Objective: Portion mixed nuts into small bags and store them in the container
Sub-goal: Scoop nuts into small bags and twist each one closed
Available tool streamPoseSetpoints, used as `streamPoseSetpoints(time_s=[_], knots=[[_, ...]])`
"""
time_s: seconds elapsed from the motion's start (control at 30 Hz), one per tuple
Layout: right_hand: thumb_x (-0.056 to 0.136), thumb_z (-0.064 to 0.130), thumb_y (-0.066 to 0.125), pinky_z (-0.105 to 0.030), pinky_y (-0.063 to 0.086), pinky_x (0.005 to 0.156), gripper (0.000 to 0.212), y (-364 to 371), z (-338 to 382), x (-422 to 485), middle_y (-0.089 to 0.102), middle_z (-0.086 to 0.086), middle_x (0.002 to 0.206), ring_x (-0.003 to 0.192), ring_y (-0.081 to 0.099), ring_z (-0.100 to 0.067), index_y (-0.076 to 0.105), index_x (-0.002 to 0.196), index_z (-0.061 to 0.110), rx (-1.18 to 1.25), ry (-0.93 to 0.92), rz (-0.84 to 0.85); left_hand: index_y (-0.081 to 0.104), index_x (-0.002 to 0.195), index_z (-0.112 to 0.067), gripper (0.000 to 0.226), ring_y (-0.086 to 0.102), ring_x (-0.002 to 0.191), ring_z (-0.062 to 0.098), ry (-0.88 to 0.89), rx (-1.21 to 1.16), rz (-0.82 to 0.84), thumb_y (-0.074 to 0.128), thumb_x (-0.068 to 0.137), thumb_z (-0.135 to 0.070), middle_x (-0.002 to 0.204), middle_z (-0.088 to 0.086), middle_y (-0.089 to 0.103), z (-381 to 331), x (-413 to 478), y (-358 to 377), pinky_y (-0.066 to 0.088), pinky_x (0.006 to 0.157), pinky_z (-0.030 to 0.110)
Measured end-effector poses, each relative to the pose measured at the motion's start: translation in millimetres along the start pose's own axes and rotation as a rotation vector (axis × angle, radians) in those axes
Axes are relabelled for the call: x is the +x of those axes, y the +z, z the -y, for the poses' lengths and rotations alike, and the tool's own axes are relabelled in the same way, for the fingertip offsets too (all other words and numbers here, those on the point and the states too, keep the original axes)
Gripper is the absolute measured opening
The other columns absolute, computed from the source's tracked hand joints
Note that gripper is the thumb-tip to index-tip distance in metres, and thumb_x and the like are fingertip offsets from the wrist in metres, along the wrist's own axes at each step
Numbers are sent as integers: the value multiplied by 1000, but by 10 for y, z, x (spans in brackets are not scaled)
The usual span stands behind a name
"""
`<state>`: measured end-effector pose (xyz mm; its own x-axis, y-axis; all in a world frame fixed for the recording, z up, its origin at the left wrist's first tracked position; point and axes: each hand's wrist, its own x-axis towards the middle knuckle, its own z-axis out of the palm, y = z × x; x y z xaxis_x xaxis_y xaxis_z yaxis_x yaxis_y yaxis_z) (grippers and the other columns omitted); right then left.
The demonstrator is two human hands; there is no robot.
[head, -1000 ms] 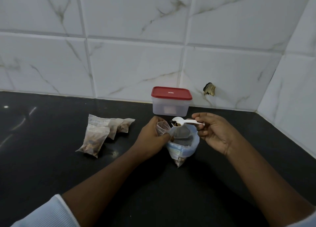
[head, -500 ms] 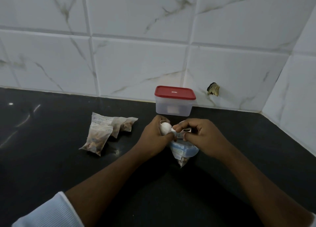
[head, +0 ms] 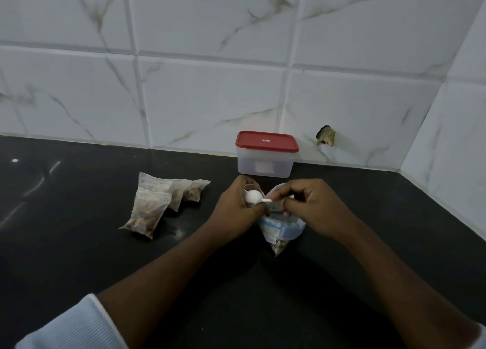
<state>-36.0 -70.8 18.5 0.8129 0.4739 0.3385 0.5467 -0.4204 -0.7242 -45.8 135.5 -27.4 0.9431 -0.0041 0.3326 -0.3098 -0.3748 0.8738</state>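
My left hand point(head: 236, 212) grips a small clear bag point(head: 249, 189) by its mouth. My right hand point(head: 313, 206) pinches the handle of a white spoon point(head: 253, 197), whose bowl is turned over the small bag's opening. Under both hands a bigger bag of mixed nuts point(head: 281, 230) with a blue band stands on the black counter point(head: 79, 256). Three filled small bags point(head: 150, 212) lie in a heap to the left. A clear container with a red lid point(head: 267, 154) stands shut against the wall behind my hands.
White marble tiles form the back wall and a side wall at the right, meeting in a corner. A chipped hole point(head: 326, 136) marks the tile right of the container.
The spoon went from upright over the big bag leftward to the small bag and tipped over, bowl down. My right hand closed in toward my left.
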Motion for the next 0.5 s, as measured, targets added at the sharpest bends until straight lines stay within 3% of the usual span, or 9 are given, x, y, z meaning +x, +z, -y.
streamPoseSetpoints(time_s=[0.1, 0.2, 0.33, 0.4, 0.5], knots=[[93, -9, 59, -31, 62, 71, 29, -107, 7, 14, 78, -2, 95, 75, 71, -26, 78, 99, 12, 122, 16, -186, 57, 113, -28, 37, 68, 96, 5, -38, -10, 14, 80, 87, -17, 106, -9, 68, -19, 9, -8, 57, 79, 24], [96, -8, 54, -32, 60, 63, 27, -260, -51, 34, 76, -11, 86, 66, 66, -24, 76, 96, 9, 179, 97, -299, 55, 115, -29, 41, 67, 100, 6, -54, -8, 7, 82, 85, -22, 108, -9, 68, -23, 20, -21, 59, 88, 33], [99, 2, 54, -32, 56, 60, 23, -258, -240, 35, 70, -26, 86, 65, 62, -23, 74, 91, 8, 137, 344, -261, 49, 118, -36, 53, 68, 106, 11, -80, -50, 75, 85, 80, -38, 115, -6, 68, 3, 18, -9, 60, 93, 39], [99, 5, 56, -37, 56, 63, 19, -245, -316, 32, 71, -24, 80, 64, 63, -26, 73, 91, 7, 111, 448, -235, 47, 120, -37, 56, 67, 110, 13, -96, -78, 95, 82, 79, -47, 119, -4, 67, -16, 13, -1, 59, 95, 40], [101, 10, 58, -39, 58, 63, 14, -241, -338, 56, 72, -16, 73, 61, 66, -26, 71, 96, 8, 62, 525, -226, 45, 126, -31, 46, 65, 111, 14, -106, -131, 99, 74, 93, -42, 122, -2, 63, -59, -4, -5, 58, 94, 39]])
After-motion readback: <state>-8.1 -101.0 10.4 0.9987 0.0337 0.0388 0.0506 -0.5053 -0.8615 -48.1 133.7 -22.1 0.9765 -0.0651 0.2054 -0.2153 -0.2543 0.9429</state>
